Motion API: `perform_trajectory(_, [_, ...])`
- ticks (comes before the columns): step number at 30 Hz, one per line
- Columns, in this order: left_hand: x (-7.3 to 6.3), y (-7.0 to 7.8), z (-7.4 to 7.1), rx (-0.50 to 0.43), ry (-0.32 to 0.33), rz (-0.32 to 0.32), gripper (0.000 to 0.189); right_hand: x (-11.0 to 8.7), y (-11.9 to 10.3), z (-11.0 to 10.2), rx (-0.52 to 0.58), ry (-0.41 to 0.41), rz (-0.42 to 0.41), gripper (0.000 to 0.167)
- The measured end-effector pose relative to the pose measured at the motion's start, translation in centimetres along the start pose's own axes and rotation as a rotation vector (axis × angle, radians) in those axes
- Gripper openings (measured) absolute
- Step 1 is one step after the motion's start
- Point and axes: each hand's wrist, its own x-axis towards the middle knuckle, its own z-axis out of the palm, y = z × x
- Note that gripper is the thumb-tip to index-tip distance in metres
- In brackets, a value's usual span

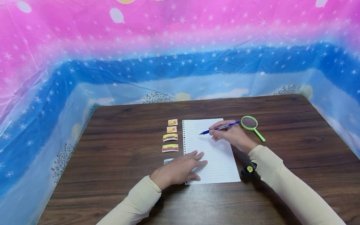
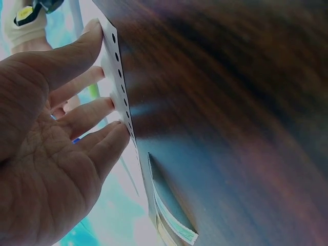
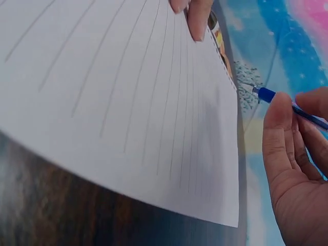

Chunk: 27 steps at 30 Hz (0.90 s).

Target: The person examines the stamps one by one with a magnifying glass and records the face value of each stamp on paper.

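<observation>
A sheet of lined paper (image 1: 216, 165) with punched holes down its left edge lies on the table. My right hand (image 1: 232, 134) pinches a blue pen (image 1: 222, 126), its tip over the upper part of the sheet; in the right wrist view the pen (image 3: 266, 95) shows clear of the paper. Faint writing (image 1: 190, 139) marks the sheet near the holes. With fingers spread, my left hand (image 1: 180, 168) rests on the paper's lower left. In the left wrist view, the fingertips of the left hand (image 2: 56, 133) touch the sheet beside its holes.
Several small stamp-like pictures stand in a column left of the paper, among them a yellow and red one (image 1: 170, 148); the lowest (image 1: 167, 161) is partly hidden by my left hand. A green magnifying glass (image 1: 249, 122) lies to the right. A patterned cloth (image 1: 180, 62) hangs behind the table (image 1: 118, 175).
</observation>
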Motion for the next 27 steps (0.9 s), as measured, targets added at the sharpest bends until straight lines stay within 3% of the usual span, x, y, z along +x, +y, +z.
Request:
perform_trajectory(3, [0.0, 0.0, 0.1, 0.006, 0.005, -0.007, 0.058, 0.3, 0.2, 0.4, -0.049, 0.008, 0.008, 0.024])
perform_trajectory(9, [-0.1, 0.1, 0.2, 0.012, 0.022, -0.005, 0.059, 0.8, 0.6, 1.3, 0.01, -0.024, -0.017, 0.023])
perform_trajectory(14, [-0.1, 0.2, 0.1, 0.007, 0.027, -0.003, 0.059, 1.3, 0.8, 1.8, -0.036, -0.002, -0.02, 0.025])
perform_trajectory(27, [-0.1, 0.1, 0.1, 0.023, 0.037, 0.013, 0.059, 1.9, 1.1, 3.3, -0.079, 0.032, 0.03, 0.018])
